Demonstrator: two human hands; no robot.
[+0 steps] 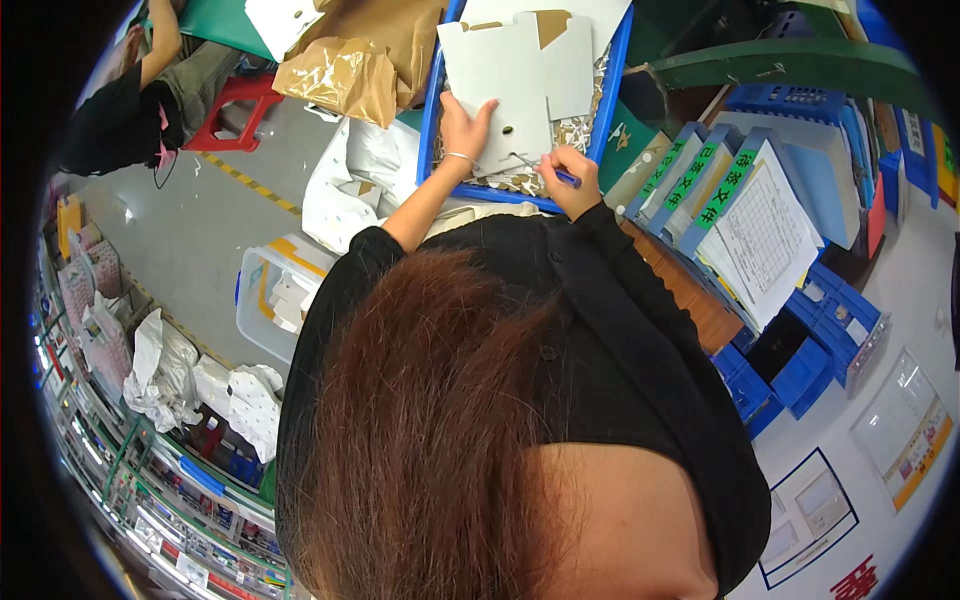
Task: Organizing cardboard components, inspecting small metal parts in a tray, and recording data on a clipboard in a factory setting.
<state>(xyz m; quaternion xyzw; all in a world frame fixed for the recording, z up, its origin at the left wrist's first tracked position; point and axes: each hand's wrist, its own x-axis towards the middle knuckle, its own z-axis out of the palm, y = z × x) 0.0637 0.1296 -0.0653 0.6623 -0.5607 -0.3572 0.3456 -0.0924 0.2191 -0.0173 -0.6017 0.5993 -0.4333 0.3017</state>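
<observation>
A flat white cardboard piece (pixel 505 75) with a small dark oval hole lies over a blue tray (pixel 427 130). My left hand (pixel 463 132) rests on its left side, thumb spread away from the fingers, a pale band around the wrist. At its lower right, my right hand (pixel 572 183) is closed around a thin tool with a blue handle (pixel 567 178). The tool's narrow shaft points left, its tip at the cardboard near a small slit. Exactly what kind of tool it is cannot be made out. Small white and brown scraps (pixel 572 132) show in the tray beneath.
Brown paper packaging (pixel 340 80) lies left of the tray, with a white sack (pixel 335 185) below it. File holders (pixel 690 185) with papers stand to the right. A clear plastic bin (pixel 265 320) and a red stool (pixel 230 115) are at left, near another person (pixel 125 125).
</observation>
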